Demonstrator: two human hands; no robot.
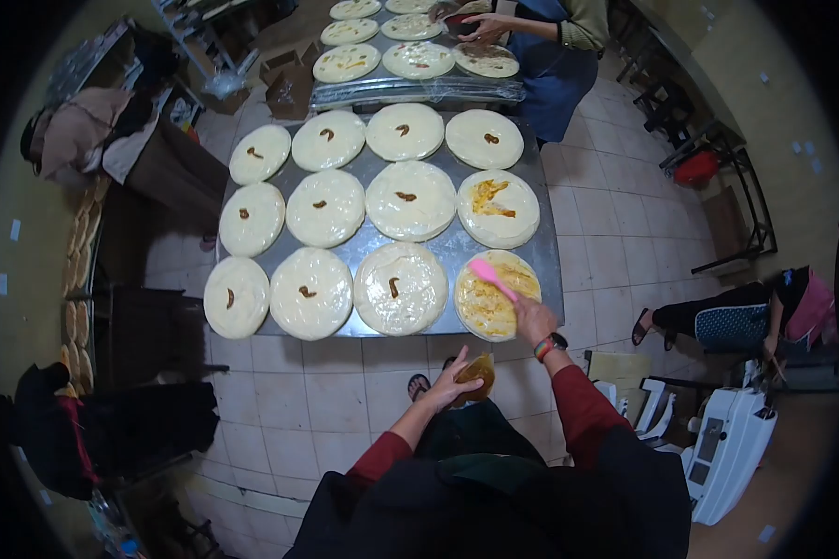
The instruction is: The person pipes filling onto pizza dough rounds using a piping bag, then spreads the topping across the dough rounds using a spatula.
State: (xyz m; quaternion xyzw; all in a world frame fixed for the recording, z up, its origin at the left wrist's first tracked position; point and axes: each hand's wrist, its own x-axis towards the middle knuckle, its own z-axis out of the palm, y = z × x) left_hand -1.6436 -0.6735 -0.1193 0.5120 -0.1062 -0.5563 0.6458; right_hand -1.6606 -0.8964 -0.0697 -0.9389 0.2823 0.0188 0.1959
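My right hand [534, 323] grips the handle of a pink spatula [485, 271]. Its blade lies on a round, pale cake [499, 307] at the near right corner of the metal table, whose top is smeared with golden-brown spread. In front of my body, below the table edge, my left hand [452, 384] is wrapped round a small see-through container of amber-brown spread [477, 374]. Just beyond, another cake [498, 209] carries orange-brown streaks. Several more glossy, cream-coloured cakes [400, 290] stand in rows, each with a brown dollop near its middle.
The metal table [351, 244] fills the middle. Behind it, a person in a blue apron [557, 70] works over more topped cakes [412, 60]. Other people stand left and right. A white machine [732, 452] stands at lower right. Tiled floor [606, 210] surrounds the table.
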